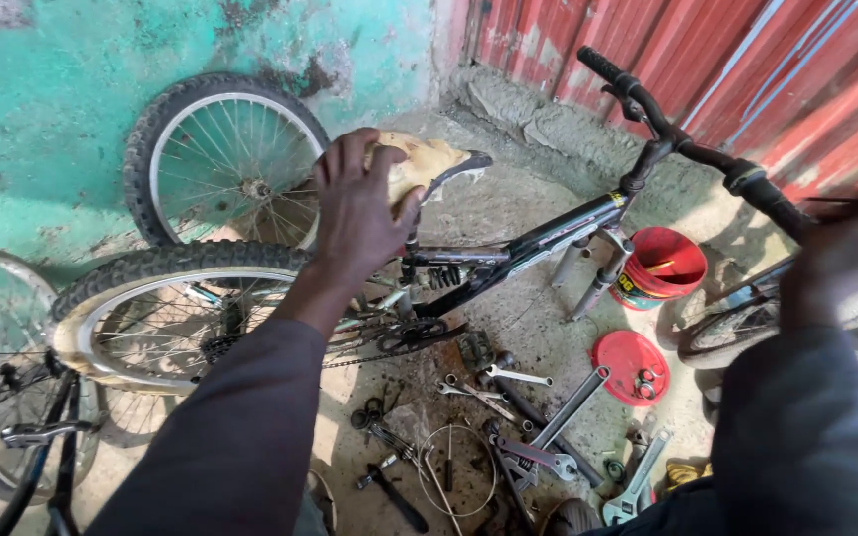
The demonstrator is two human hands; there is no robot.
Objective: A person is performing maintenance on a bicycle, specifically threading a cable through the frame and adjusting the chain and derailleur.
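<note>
Plainly gripping: left hand clamped over the worn tan saddle with torn padding atop the black bicycle frame, fingers wrapped across the seat's top. Right hand blurred at the far end of that frame, near the black handlebar; whether closed on the bar or merely beside it, cannot tell. Knobby rear wheel mounted behind the saddle, a loose spoked wheel leaning on the green wall beyond it. Below the frame, on the ground: silver wrenches and spanners scattered, a red plastic bucket just under the fork, a red round lid holding small parts beside it. Fork apparently without a front wheel, so the frame likely steadied by the hands alone. Risk, as a judgement: torn padding slipping under the palm, frame tipping onto the tools or the bucket; dangling chain near the crank catching a sleeve; lid of parts knocked and scattered.
</note>
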